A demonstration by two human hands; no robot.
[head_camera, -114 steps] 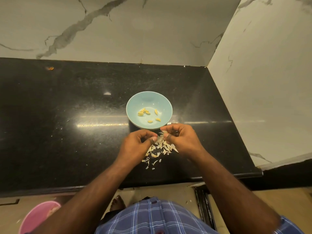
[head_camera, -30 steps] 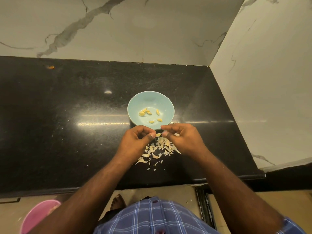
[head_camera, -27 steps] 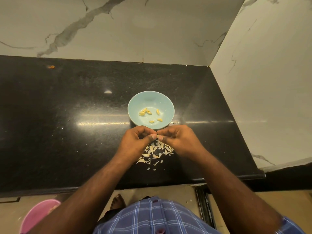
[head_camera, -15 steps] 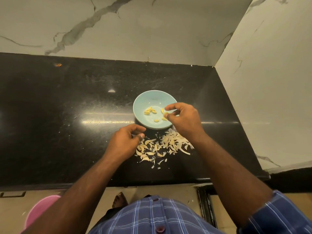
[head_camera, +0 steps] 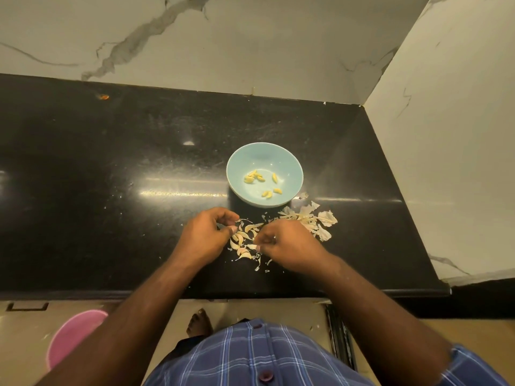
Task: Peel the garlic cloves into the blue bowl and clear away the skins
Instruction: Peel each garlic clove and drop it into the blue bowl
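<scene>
Garlic cloves (head_camera: 242, 240), unpeeled, lie in a loose cluster on the black counter (head_camera: 111, 190) right between my two hands, just on the near side of the blue bowl (head_camera: 264, 174). From the head view, looking down: most of these cloves are curved, their long axes running roughly from near-left to far-right, tips fanning toward the bowl. No writing or brand shows on the bowl, the counter or anything else.

My left hand (head_camera: 204, 236) sits at the left edge of the cluster, fingers curled inward with the thumb meeting them; whether it pinches a scrap of skin or nothing, I cannot tell. My right hand (head_camera: 287, 246) is down on the near-right side of the cluster, thumb and forefinger closed in a narrow pinch on a clove (head_camera: 252, 247) at the counter surface.

Inside the bowl, the peeled cloves (head_camera: 263, 183) lie scattered across the bottom, yellowish, pointing every which way. The bowl stands upright.

Skins (head_camera: 309, 218) are heaped just beyond my right hand, near the bowl's right side, papery and pale, with smaller flakes trailing toward the counter's front edge.

Marble wall (head_camera: 250, 43) behind and to the right. Below the counter edge, my checked shirt (head_camera: 256, 355) and a pink tub (head_camera: 72, 335) on the floor at left.
</scene>
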